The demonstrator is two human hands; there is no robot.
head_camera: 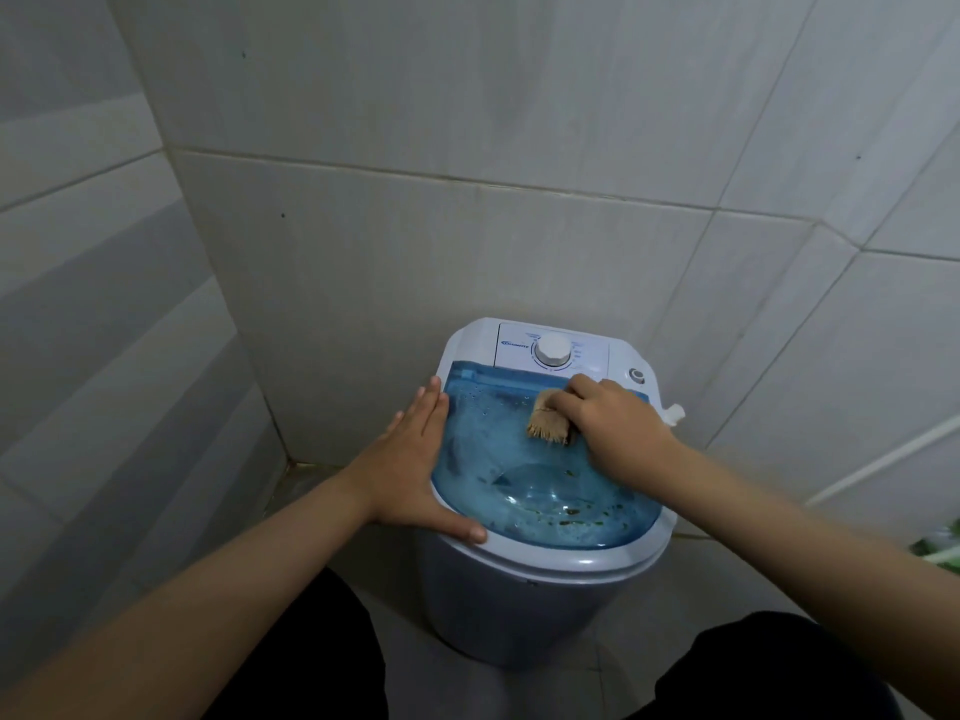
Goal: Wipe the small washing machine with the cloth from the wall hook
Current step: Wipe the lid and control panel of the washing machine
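The small washing machine (524, 600) stands in a tiled corner, white and grey with a see-through blue lid (519, 459) and a white dial (552, 350) on its back panel. My right hand (613, 423) presses a folded tan cloth (548, 420) onto the far part of the lid, fingers closed over it. My left hand (415, 459) lies flat on the machine's left rim, fingers stretched out, thumb along the front edge, holding nothing. Dark specks show on the near part of the lid.
Grey tiled walls (467, 200) close in behind and on both sides. A white hose end (674, 414) sticks out at the machine's right. A white pipe (883, 459) runs along the right wall, with something green (940, 543) at the right edge. My dark-clothed legs frame the machine.
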